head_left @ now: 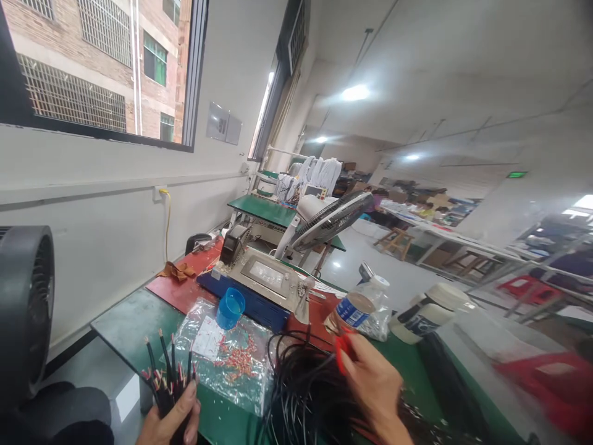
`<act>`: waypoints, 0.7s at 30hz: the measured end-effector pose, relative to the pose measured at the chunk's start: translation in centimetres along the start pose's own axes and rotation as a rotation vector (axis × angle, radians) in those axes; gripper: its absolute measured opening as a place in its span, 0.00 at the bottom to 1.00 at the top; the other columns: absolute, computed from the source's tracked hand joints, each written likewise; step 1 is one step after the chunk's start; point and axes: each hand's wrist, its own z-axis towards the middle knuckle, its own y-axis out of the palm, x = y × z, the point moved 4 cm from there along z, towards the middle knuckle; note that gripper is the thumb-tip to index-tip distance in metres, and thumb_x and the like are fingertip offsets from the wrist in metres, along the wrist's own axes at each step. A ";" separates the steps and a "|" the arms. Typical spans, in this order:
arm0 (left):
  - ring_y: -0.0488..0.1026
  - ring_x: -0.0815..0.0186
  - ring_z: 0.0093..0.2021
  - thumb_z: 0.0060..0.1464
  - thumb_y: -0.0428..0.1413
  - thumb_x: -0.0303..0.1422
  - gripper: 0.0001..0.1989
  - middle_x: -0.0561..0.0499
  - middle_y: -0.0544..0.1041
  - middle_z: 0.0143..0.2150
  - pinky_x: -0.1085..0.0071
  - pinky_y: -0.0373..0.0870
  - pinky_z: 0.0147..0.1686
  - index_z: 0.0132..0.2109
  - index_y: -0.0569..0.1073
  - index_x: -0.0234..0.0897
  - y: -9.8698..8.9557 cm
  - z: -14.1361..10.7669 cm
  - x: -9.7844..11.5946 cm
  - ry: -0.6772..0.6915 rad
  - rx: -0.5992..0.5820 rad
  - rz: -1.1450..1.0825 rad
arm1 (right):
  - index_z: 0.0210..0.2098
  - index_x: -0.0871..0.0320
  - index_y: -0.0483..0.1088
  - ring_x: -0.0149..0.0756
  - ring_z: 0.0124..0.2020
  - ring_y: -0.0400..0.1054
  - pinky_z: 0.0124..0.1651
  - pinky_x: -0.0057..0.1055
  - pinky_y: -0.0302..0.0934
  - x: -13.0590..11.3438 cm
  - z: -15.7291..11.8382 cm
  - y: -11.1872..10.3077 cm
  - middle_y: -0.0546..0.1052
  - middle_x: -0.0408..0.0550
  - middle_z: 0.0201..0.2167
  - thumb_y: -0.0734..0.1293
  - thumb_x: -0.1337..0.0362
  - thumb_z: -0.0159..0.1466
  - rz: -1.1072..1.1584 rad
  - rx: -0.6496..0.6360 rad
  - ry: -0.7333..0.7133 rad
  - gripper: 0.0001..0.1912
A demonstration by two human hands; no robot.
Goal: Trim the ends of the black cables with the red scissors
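My left hand [173, 417] is closed around a bundle of black cables [167, 380], held upright at the lower left. Their ends are stripped, with thin red, white and black wires fanning out. My right hand [373, 377] is closed on a red object [341, 351], partly hidden by the fingers and too blurred to name exactly. It is over a large coil of black cable [306, 389], and one cable runs up to the red object. Between the hands lies a clear plastic bag [252, 389] with many small red and pale wire scraps [238, 358] on it.
A blue cup [230, 308] stands on the bag, before a blue-sided metal machine [266, 278]. Beyond is a grey fan [331, 219]. A labelled jar [352, 312] and white bottle [430, 312] stand right; a dark fan [28, 315] is at far left.
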 end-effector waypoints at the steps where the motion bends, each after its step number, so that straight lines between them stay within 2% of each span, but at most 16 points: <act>1: 0.55 0.76 0.09 0.32 0.65 0.50 0.22 0.59 0.62 0.08 0.77 0.50 0.11 0.23 0.71 0.35 0.2 0.0 0.1 -0.004 0.001 -0.002 | 0.26 0.58 0.70 0.36 0.26 0.67 0.23 0.26 0.49 1.9 -0.3 -0.6 0.74 0.50 0.26 0.57 0.57 0.60 -0.124 -0.061 0.064 0.15; 3: 0.56 0.77 0.10 0.32 0.65 0.50 0.22 0.58 0.63 0.08 0.78 0.50 0.11 0.23 0.72 0.33 0.5 0.0 0.2 0.001 -0.009 -0.016 | 0.27 0.55 0.72 0.39 0.26 0.70 0.20 0.27 0.46 5.3 -0.8 -1.3 0.76 0.49 0.29 0.57 0.60 0.59 -0.296 -0.326 0.173 0.13; 5: 0.60 0.74 0.12 0.31 0.66 0.48 0.21 0.55 0.68 0.11 0.77 0.55 0.13 0.23 0.73 0.33 0.7 0.1 0.3 0.016 -0.017 -0.011 | 0.26 0.53 0.73 0.42 0.28 0.71 0.20 0.27 0.46 7.2 -1.0 -2.3 0.77 0.50 0.28 0.57 0.63 0.58 -0.385 -0.496 0.255 0.14; 6: 0.63 0.73 0.14 0.32 0.67 0.47 0.21 0.53 0.70 0.13 0.76 0.57 0.14 0.23 0.74 0.32 0.9 0.1 0.3 0.025 -0.019 0.005 | 0.26 0.53 0.74 0.43 0.29 0.72 0.20 0.28 0.47 7.5 -1.0 -2.9 0.77 0.51 0.29 0.56 0.63 0.59 -0.394 -0.510 0.280 0.15; 8: 0.64 0.71 0.15 0.34 0.67 0.45 0.19 0.52 0.71 0.14 0.74 0.59 0.16 0.23 0.74 0.33 1.2 0.1 0.3 0.035 -0.025 0.045 | 0.28 0.53 0.74 0.44 0.30 0.72 0.21 0.29 0.49 6.4 -0.6 -3.9 0.77 0.52 0.31 0.57 0.59 0.59 -0.301 -0.454 0.296 0.15; 9: 0.63 0.71 0.15 0.35 0.66 0.45 0.18 0.53 0.70 0.14 0.74 0.58 0.15 0.22 0.73 0.33 1.4 0.0 0.2 0.040 -0.037 0.065 | 0.29 0.53 0.74 0.43 0.30 0.71 0.22 0.29 0.51 5.1 -0.4 -4.0 0.77 0.51 0.32 0.57 0.55 0.59 -0.186 -0.425 0.290 0.16; 11: 0.60 0.73 0.13 0.36 0.65 0.44 0.18 0.56 0.66 0.11 0.75 0.54 0.13 0.22 0.72 0.34 2.1 -0.1 0.2 0.062 -0.072 0.086 | 0.30 0.54 0.75 0.40 0.30 0.70 0.28 0.29 0.57 1.2 -0.4 -3.3 0.77 0.50 0.31 0.60 0.50 0.57 0.193 -0.433 0.236 0.18; 13: 0.56 0.75 0.12 0.36 0.65 0.45 0.18 0.59 0.62 0.09 0.76 0.51 0.13 0.22 0.71 0.35 2.8 -0.4 0.1 0.078 -0.102 0.098 | 0.31 0.58 0.76 0.39 0.32 0.69 0.34 0.28 0.59 -4.1 -1.1 -1.3 0.77 0.49 0.29 0.66 0.48 0.52 0.654 -0.653 0.128 0.19; 15: 0.54 0.76 0.10 0.36 0.64 0.48 0.20 0.60 0.60 0.08 0.77 0.49 0.12 0.21 0.70 0.35 3.4 -0.6 0.1 0.070 -0.133 0.121 | 0.30 0.61 0.76 0.32 0.25 0.64 0.28 0.25 0.56 -8.9 -2.3 0.9 0.73 0.45 0.22 0.71 0.47 0.47 0.995 -0.853 0.128 0.23; 16: 0.53 0.76 0.10 0.36 0.64 0.48 0.21 0.60 0.60 0.08 0.77 0.48 0.12 0.20 0.70 0.35 3.7 -0.8 0.2 0.061 -0.152 0.136 | 0.30 0.62 0.76 0.27 0.21 0.59 0.24 0.23 0.53 -10.7 -2.9 2.0 0.69 0.42 0.18 0.72 0.47 0.45 1.147 -0.934 0.194 0.24; 19: 0.53 0.76 0.09 0.40 0.61 0.49 0.21 0.59 0.59 0.07 0.76 0.47 0.13 0.18 0.70 0.35 4.2 -1.3 0.5 0.039 -0.198 0.178 | 0.32 0.63 0.75 0.21 0.16 0.52 0.19 0.20 0.45 -14.6 -4.8 4.6 0.65 0.37 0.16 0.75 0.49 0.39 1.423 -1.167 0.322 0.27; 21: 0.57 0.74 0.10 0.42 0.61 0.47 0.20 0.56 0.62 0.08 0.76 0.48 0.14 0.18 0.70 0.34 4.3 -1.7 0.8 0.037 -0.197 0.206 | 0.30 0.64 0.75 0.20 0.14 0.53 0.17 0.20 0.45 -15.6 -5.5 5.6 0.65 0.38 0.16 0.75 0.49 0.40 1.504 -1.233 0.335 0.26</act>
